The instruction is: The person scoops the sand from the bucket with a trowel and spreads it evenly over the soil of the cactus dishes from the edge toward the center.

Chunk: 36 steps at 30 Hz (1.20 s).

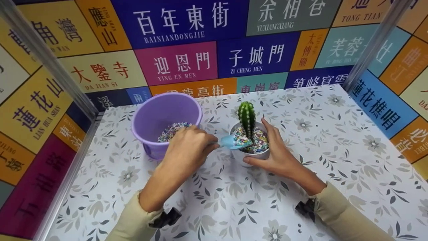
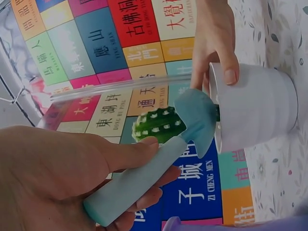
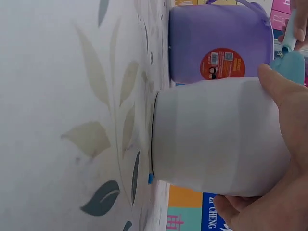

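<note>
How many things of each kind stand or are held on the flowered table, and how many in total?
Purple plastic bucket holding coloured pebbles: 1
White round pot with pebbles: 1
Green ribbed cactus: 1
Light blue plastic scoop: 1
Total: 4

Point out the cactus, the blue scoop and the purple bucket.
cactus [image 1: 246,117]: head view, middle of the green stem.
blue scoop [image 2: 196,118]: left wrist view, on the blade.
purple bucket [image 1: 157,112]: head view, inner wall above the pebbles.
</note>
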Available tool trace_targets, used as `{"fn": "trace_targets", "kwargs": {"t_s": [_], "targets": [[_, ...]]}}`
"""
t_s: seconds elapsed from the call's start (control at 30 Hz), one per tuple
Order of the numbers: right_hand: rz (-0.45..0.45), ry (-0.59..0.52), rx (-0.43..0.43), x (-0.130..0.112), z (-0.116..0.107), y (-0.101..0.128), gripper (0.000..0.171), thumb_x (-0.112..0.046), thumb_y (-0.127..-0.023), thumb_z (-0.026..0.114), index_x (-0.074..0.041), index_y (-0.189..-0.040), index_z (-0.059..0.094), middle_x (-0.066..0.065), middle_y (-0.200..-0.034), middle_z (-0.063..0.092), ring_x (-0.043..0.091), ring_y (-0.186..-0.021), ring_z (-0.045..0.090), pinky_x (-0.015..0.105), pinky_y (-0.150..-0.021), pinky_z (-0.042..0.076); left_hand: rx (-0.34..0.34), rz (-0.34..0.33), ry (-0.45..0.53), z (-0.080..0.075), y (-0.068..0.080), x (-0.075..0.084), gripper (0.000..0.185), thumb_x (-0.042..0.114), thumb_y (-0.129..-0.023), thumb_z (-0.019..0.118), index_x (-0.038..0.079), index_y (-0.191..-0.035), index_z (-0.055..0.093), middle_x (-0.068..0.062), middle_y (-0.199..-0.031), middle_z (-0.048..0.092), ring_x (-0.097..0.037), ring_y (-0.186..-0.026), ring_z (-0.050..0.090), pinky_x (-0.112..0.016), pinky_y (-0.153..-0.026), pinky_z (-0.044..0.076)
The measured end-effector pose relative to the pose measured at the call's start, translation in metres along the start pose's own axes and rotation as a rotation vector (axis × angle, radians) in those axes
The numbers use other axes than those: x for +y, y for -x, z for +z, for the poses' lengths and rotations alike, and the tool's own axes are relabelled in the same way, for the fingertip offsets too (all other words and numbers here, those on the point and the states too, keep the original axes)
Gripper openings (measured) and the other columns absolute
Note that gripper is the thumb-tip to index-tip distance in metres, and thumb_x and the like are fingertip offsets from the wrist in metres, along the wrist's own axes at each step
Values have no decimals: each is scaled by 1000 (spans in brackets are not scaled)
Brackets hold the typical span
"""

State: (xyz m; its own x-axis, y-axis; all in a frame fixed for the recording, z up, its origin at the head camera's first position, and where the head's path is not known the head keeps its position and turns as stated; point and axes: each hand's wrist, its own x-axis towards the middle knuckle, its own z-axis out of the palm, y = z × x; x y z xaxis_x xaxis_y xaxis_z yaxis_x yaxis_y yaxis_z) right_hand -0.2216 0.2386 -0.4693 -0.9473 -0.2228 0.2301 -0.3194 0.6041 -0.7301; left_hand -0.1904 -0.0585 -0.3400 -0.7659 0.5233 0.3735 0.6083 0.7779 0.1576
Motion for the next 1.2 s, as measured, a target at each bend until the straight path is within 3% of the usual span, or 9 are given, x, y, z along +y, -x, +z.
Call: {"fn": "trace_targets", "kwargs": {"t_s": [0.5, 0.8, 1.2], "targets": [[-40, -1, -80, 0, -9, 2, 131, -51, -85, 91, -30, -174, -2, 15, -180, 11, 41, -164, 26, 72, -126, 30, -16, 36, -18, 6, -2, 10, 11, 29, -99, 78, 21, -96, 86, -2, -83, 79, -27, -86, 70, -49, -80, 55], [-35, -12, -73, 1, -8, 2, 129, -50, -84, 91, -32, -174, 0, 14, -179, 15, 39, -161, 33, 70, -125, 33, 23, 82, -6, 12, -2, 10, 14, 31, -102, 75, 20, -102, 85, 0, -90, 82, -25, -88, 72, -47, -82, 58], [-38, -11, -74, 1, -8, 2, 129, -51, -84, 91, -23, -175, 4, 13, -180, 14, 40, -163, 29, 70, -126, 31, 12, 23, 5, 7, 3, 0, 12, 27, -100, 78, 20, -107, 85, 1, -99, 83, -25, -92, 68, -46, -82, 52]]}}
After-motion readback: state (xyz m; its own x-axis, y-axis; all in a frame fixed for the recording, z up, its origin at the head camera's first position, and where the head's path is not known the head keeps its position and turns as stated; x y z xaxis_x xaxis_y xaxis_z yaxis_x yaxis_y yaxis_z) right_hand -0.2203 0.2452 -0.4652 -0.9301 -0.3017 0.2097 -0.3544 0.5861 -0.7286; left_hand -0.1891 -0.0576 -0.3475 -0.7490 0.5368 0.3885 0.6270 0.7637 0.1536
